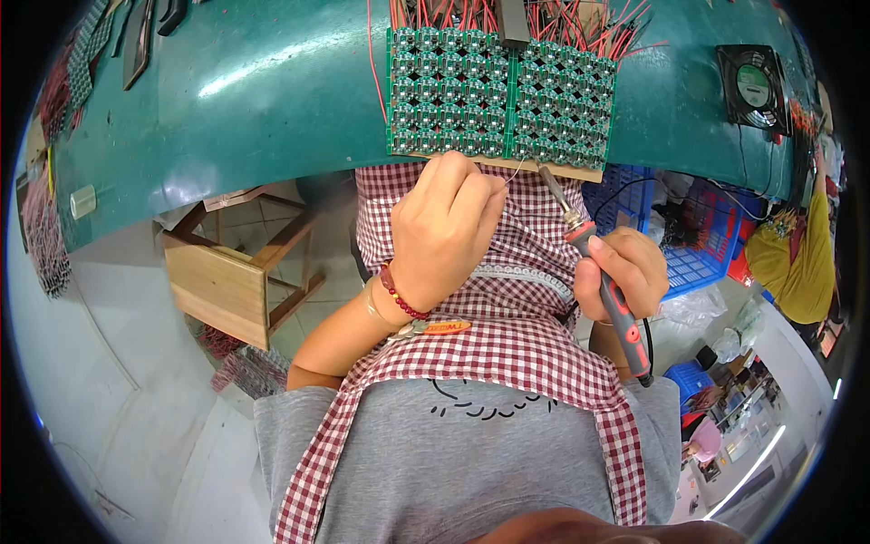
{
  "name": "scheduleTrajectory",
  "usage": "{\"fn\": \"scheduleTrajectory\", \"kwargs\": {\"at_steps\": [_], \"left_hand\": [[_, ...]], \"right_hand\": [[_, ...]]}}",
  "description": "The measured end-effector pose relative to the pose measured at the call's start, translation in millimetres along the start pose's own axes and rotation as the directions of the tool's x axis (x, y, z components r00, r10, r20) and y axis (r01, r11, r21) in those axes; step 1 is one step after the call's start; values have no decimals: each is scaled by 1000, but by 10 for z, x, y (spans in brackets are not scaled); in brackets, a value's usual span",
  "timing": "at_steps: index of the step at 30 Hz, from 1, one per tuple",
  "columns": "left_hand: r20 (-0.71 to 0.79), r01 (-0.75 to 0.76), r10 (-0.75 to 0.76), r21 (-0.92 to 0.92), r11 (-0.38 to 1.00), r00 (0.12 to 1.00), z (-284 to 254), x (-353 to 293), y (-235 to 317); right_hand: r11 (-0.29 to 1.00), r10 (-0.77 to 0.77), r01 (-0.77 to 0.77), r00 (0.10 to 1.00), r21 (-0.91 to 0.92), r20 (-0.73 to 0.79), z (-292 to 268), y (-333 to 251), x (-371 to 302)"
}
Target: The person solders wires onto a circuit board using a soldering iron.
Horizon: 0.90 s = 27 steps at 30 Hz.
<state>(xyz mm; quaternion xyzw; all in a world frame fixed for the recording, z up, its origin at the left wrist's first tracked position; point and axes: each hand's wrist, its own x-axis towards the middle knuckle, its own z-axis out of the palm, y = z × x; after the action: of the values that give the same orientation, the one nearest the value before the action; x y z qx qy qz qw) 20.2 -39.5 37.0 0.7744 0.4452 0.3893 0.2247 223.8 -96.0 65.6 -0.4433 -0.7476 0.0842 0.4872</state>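
Note:
My left hand (444, 227) is closed in a pinch just below the near edge of the circuit board panels, and a thin strand of solder wire (516, 172) sticks out from its fingertips. A soldering iron (616, 304) with a grey and red handle is gripped in my right hand (632, 270). Its tip points up toward the lower edge of the boards, close to the wire. Two green panels of small circuit boards, the left one (449, 91) and the right one (562, 104), lie side by side on a wooden board (580, 172). Red wires (594, 36) fan out behind them.
A dark bar (513, 25) rests over the panels' far edge. On the green table (272, 118), a black fan (752, 86) stands at right and a small pale block (82, 201) at left. Below are a wooden stool (217, 281) and a blue crate (698, 267).

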Motion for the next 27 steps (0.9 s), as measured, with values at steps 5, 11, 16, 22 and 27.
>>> {"fn": "scheduleTrajectory", "kwargs": {"at_steps": [5, 11, 16, 22, 27], "left_hand": [[13, 19, -19, 21, 1000, 1000, -9, 42, 44], [41, 13, -14, 35, 999, 999, 9, 54, -42], [-14, 8, -8, 27, 1000, 1000, -4, 86, -40], [38, 13, -15, 42, 999, 999, 30, 98, -50], [21, 5, -5, 0, 1000, 1000, 44, 106, -62]], "right_hand": [[1000, 30, -30, 999, 1, 45, 12, -2, -18], [998, 58, -57, 993, -17, 103, 82, 1, -19], [998, 59, -59, 995, -1, 84, 77, -4, -8], [997, 72, -72, 993, -2, 93, 102, -3, -19], [998, 45, -41, 994, -40, 103, 96, -25, 4]]}}
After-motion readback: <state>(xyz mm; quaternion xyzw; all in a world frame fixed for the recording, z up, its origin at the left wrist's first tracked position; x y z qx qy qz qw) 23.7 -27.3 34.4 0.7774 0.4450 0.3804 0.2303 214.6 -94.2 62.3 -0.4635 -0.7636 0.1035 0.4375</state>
